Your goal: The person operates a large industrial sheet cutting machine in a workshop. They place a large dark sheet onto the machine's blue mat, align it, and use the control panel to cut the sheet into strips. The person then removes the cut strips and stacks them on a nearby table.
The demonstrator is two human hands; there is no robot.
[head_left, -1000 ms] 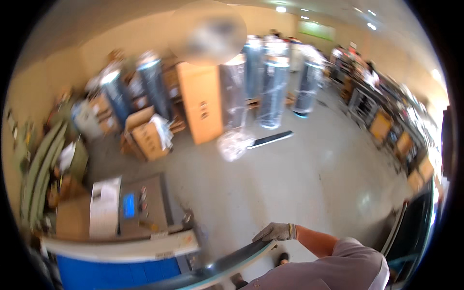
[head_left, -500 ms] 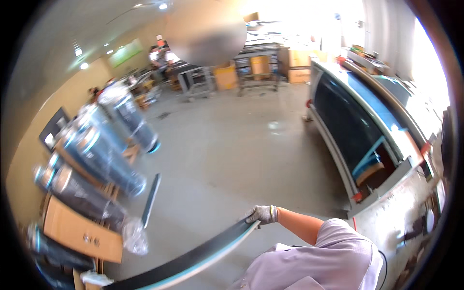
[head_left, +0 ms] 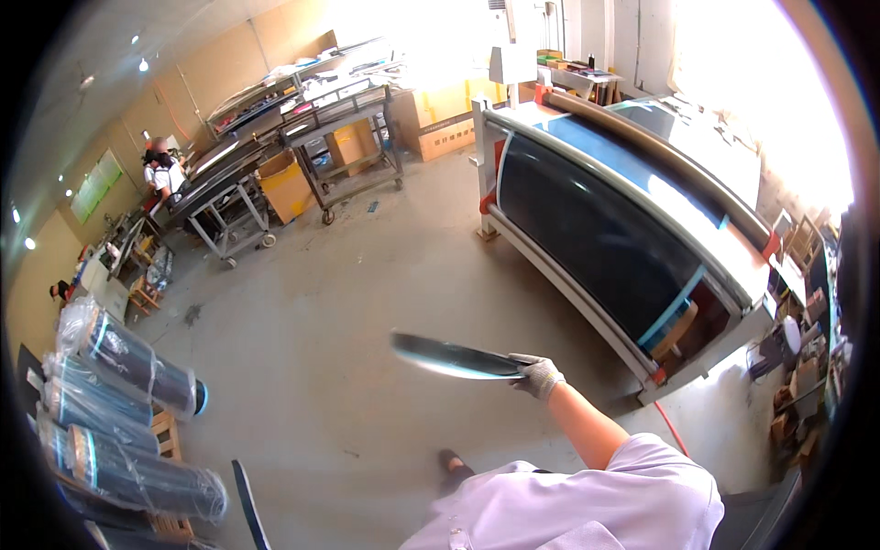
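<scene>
My right hand [head_left: 541,376], in a pale knitted work glove, grips one end of a long dark strip [head_left: 458,357] with a light lower edge. The strip reaches out to the left above the grey floor, its far end toward the middle of the room. Nearest on the right is a long machine [head_left: 587,247] with a dark sheet hanging down its sloped front. My left hand is out of view.
Plastic-wrapped rolls [head_left: 137,357] stand tilted at the left. A second dark strip [head_left: 247,504] shows at the lower left. Wheeled metal carts [head_left: 229,220] and cardboard boxes [head_left: 449,137] line the back. A person [head_left: 165,174] is far left. A red hose [head_left: 672,426] lies by the machine.
My view has swung to the right, so the machine is now more central and the rolls lie lower left. The held strip now sits farther forward, its left end in view.
</scene>
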